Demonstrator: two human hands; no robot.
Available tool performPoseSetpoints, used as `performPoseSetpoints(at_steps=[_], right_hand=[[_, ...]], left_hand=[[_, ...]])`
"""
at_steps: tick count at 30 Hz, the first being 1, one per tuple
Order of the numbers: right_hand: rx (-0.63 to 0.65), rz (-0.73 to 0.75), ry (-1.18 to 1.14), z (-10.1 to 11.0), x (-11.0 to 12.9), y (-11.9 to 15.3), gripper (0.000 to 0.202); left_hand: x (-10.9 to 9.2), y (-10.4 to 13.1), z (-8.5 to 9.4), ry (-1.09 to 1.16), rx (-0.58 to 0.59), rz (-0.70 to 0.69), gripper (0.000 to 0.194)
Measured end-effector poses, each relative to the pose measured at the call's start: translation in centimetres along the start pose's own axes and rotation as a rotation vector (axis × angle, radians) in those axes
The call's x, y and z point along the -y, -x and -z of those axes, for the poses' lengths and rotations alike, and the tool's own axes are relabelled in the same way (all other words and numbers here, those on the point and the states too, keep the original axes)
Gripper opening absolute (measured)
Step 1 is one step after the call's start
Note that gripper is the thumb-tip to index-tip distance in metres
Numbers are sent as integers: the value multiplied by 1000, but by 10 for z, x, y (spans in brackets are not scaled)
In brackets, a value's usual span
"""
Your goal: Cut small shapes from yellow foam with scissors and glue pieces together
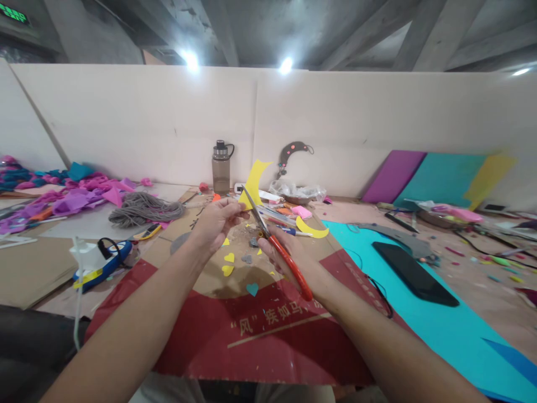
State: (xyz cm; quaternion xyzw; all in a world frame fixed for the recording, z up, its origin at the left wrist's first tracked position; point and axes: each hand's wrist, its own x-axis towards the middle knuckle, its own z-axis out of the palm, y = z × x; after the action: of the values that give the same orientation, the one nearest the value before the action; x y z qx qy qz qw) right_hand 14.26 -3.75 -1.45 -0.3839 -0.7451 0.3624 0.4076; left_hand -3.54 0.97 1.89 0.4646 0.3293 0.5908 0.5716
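Pinched in the fingers of my left hand (218, 221) is a piece of yellow sheet (254, 182) with a curved edge, held up over the cardboard. My right hand (285, 252) grips a pair of scissors (289, 266) with red handles; the blades point up and left, against the lower part of the yellow piece. Under my hands, small yellow hearts (229, 257) and a teal heart (252, 289) lie on the red and brown cardboard (201, 330). A yellow crescent (312, 228) rests beyond my right hand.
A water bottle (221, 170) stands at the back. To the right, a black phone (413, 272) lies on a turquoise sheet (453, 330). On the left are a power strip (103, 263), a bundle of grey cord (145, 209) and pink and purple scraps (79, 198).
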Motion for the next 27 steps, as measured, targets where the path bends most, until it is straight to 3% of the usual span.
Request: performPoseSetpoints(at_steps=[27], right_hand=[[15,-6,-17,-1,-3,1,24]], left_hand=[[0,0,0,8,-2,1,19]])
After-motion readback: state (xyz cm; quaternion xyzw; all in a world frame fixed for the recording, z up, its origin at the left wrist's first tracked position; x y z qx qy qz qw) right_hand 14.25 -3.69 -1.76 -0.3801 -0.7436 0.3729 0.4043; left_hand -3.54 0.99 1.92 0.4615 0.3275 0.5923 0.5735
